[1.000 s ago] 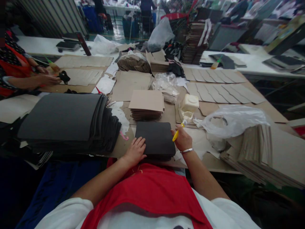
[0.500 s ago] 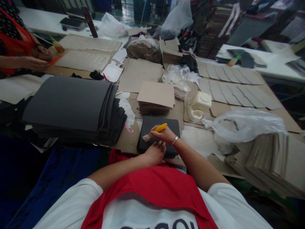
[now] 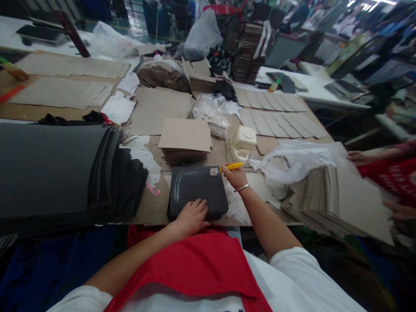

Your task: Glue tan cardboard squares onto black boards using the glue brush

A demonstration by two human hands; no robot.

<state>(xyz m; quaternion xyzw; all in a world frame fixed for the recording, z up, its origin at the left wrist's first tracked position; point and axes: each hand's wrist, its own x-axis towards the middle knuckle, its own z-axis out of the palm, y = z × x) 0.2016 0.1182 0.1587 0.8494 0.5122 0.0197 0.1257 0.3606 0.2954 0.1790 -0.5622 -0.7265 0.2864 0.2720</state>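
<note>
The right hand (image 3: 234, 177) is holding a brush (image 3: 234, 166) with a yellow handle, its fingers closing on the handle near the bristles. The bristles are meeting the far right part of a black sheet (image 3: 206, 186), which is lying on top of a stack of similar pieces on the near edge of the bench (image 3: 155, 208). White streaks (image 3: 182, 175) are curving along the sheet's left and far edges.

The brush is looking light and stiff in the handle, with soft bristles, so the grip just behind them is probably giving good control. The sheet is seeming thin, light and fairly stiff; it is likely becoming slippery where the streaks are lying, so its dry near edge is offering the better hold.

The left hand (image 3: 192, 215) is resting palm down there, its fingers lying extended and slightly apart, gripping nothing. The left forearm is slanting inward from the lower left. The right forearm is reaching forward and inward, its wrist wearing a bracelet (image 3: 242, 188). Beyond the sheet, a stack of pale cards (image 3: 185, 135) is standing near a cream container (image 3: 246, 136).
</note>
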